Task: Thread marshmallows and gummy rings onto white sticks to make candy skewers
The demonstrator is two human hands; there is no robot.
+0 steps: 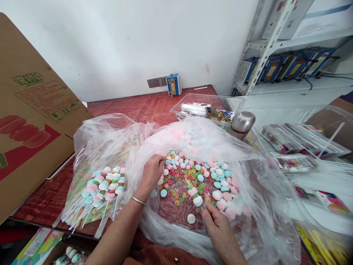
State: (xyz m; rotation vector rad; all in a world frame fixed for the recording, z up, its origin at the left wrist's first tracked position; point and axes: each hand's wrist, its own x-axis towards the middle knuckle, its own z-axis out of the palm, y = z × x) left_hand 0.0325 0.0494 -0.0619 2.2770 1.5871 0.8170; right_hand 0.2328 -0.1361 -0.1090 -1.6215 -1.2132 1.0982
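In my right hand (216, 222), thumb and fingers pinch the lower end of a candy skewer (192, 192). The skewer carries green gummy rings, a pink marshmallow and a white-and-blue one, with a bit of pale stick showing at its top. My left hand (154, 168) has its fingers drawn together at the left edge of the loose candy; whatever they hold is hidden. Between my hands, small coloured gummy rings (176, 177) lie in an opened clear plastic bag (162, 228). Pastel marshmallows (219, 173) surround them, and a single white marshmallow (191, 218) lies nearer me.
Finished-looking candy skewers (106, 184) are piled on a second plastic bag (96, 129) at left, beside a cardboard box (33, 106). Behind the candy stand a metal flask (242, 123) and a clear bin (190, 97) holding a phone (212, 113). Shelving (271, 48) rises at right.
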